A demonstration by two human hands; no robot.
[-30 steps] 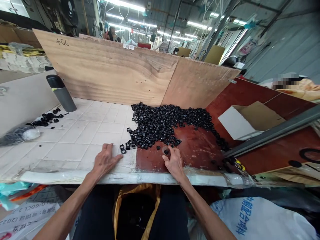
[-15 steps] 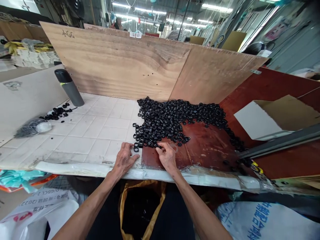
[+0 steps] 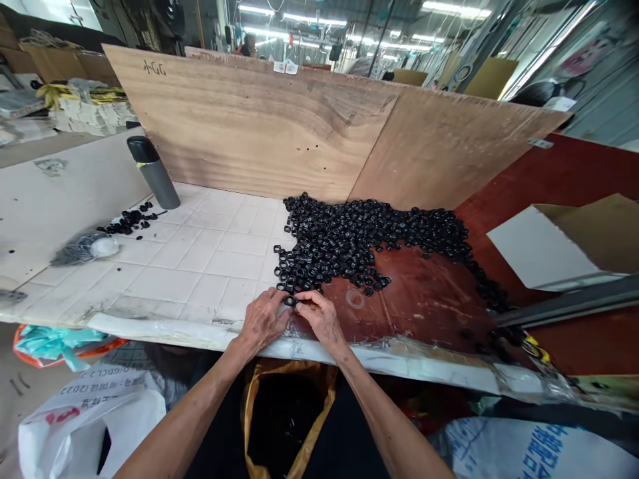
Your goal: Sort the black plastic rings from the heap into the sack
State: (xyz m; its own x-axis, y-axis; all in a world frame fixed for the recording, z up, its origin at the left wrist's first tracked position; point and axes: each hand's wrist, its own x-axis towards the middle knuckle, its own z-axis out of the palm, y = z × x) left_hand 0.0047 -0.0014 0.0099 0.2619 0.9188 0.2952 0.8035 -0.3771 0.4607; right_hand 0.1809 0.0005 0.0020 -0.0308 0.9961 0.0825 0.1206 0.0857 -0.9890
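A wide heap of small black ring-shaped parts (image 3: 339, 239) lies on the table against the wooden board. At its near edge, my left hand (image 3: 264, 319) pinches a black ring (image 3: 290, 301) between thumb and fingers. My right hand (image 3: 322, 319) meets it from the right, its thumb and fingertips closed at the same ring. The fingertips partly cover this ring, and both hands rest low over the table's front edge.
A grey bottle (image 3: 158, 174) stands tilted in view at the left, near loose black parts (image 3: 130, 221) and a plastic bag (image 3: 82, 248). An open carton (image 3: 544, 246) is at the right. Below the edge hangs a yellow-rimmed bag (image 3: 250, 412).
My right hand has moved left from the heap's edge to my left hand. My left fingers have closed at a ring. The camera view has shifted slightly.
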